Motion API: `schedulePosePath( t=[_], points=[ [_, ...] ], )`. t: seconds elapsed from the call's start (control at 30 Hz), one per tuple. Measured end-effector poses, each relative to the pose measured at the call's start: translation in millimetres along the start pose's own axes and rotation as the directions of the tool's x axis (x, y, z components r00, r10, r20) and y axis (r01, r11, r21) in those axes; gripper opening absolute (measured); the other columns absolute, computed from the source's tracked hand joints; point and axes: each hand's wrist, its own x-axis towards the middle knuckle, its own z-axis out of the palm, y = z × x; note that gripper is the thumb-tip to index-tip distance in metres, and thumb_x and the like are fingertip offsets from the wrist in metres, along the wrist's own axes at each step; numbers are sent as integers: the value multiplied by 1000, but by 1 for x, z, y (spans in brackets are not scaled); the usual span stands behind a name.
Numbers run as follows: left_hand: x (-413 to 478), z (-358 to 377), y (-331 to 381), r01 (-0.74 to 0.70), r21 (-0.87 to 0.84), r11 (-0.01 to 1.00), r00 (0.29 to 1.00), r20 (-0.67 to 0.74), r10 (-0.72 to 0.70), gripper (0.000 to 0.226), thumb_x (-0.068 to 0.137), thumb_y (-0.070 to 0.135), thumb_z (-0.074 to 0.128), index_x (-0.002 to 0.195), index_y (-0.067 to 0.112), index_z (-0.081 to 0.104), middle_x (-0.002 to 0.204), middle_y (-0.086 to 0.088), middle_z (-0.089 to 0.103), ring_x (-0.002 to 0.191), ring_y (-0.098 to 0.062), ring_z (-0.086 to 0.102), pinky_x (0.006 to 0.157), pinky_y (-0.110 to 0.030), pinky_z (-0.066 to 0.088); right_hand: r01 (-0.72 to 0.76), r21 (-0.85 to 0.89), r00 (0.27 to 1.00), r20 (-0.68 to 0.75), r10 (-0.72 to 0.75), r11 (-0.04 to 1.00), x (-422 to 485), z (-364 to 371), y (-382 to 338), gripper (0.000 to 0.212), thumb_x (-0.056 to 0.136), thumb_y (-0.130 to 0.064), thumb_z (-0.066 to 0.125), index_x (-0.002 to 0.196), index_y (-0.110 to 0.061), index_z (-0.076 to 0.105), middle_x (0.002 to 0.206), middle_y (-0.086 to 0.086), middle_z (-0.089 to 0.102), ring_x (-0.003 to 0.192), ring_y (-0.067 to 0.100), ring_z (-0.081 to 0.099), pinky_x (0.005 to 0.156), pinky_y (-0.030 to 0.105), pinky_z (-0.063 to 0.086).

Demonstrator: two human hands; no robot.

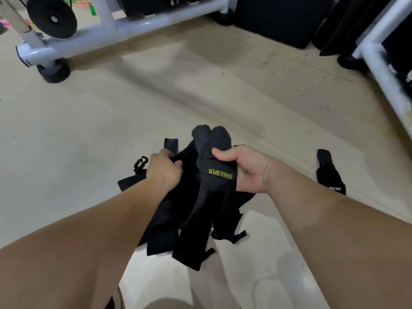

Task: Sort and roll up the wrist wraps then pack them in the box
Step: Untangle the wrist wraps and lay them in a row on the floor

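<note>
So, both hands are up off the floor (pixel 156 97) with a whole tangle of black wrist wraps between them. The right hand (pixel 245 169) has its fingers curled round one wrap, the XUEYING wrap (pixel 214 190) (yellow letters across it, easy to read), thumb clamped over the top. Two rounded dark ends stick up just above that thumb, and the rest of the strap hangs down toward the person. The left hand (pixel 165 170) is closed on the bundle of black wraps (pixel 165 230) right beside it, fingers tucked into the fabric, so I can't tell how many pieces it's actually got. That bundle droops down between the forearms, with a few thin loops (pixel 236 236) trailing out at the bottom and a knotted-looking one (pixel 140 163) poking out on the left.

Off to the right, well apart from the pile, a lone wrap (pixel 329 175) lies flat on the floor with some white lettering too blurry to read.

Further back there's a white tube frame (pixel 133 25) with a black disc (pixel 52 16) on it at top left, another white frame (pixel 379 63) along the right edge, and black pads (pixel 278 18) at the top right. Floor's beige and speckled with little bits of debris.
</note>
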Motion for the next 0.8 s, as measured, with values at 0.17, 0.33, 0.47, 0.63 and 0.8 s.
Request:
schedulePosePath(
  t=[0.17, 0.33, 0.47, 0.63, 0.8],
  points=[
    [-37, -6, 25, 90, -519, 850, 989, 150, -13, 18, 101, 28, 67, 89, 15, 69, 83, -3, 69, 80, -26, 66, 77, -37, 55, 143, 20, 984, -105, -141, 989, -13, 17, -20, 24, 110, -24, 60, 127, -11, 68, 119, 13, 78, 108, 28, 77, 95, 46, 63],
    [-76, -55, 65, 512, -563, 649, 751, 660, -19, 62, 103, 69, 47, 121, 18, 76, 115, -9, 81, 112, -30, 74, 99, -43, 56, 305, -58, 919, -243, -310, 950, -39, 35, -46, 23, 107, -24, 67, 128, -18, 65, 124, 12, 76, 111, 32, 75, 98, 51, 61],
    [-106, -100, 83, 380, -417, 826, 681, 730, 55, 78, 96, 82, 41, 127, 20, 75, 126, -8, 78, 120, -29, 73, 104, -44, 54, 328, -91, 864, -374, -337, 940, -74, 42, -51, 36, 100, -26, 76, 133, -16, 66, 124, 9, 77, 108, 30, 76, 82, 44, 64],
    [-166, -138, 120, -49, -327, 944, 780, 578, 241, 26, 105, 36, 65, 120, 16, 74, 107, -7, 83, 101, -28, 80, 99, -47, 61, 357, 4, 835, -451, -316, 934, -129, 69, -42, 36, 99, -37, 74, 128, -15, 68, 120, 13, 77, 104, 35, 78, 94, 54, 63],
    [-232, -160, 128, -107, -435, 894, 733, 573, 367, 25, 106, 34, 64, 118, 15, 73, 110, -8, 82, 100, -27, 80, 90, -41, 64, 427, -5, 829, -397, -394, 904, -211, 90, -25, 32, 101, -31, 73, 126, -12, 72, 115, 14, 81, 100, 31, 80, 88, 45, 66]
  ],
)
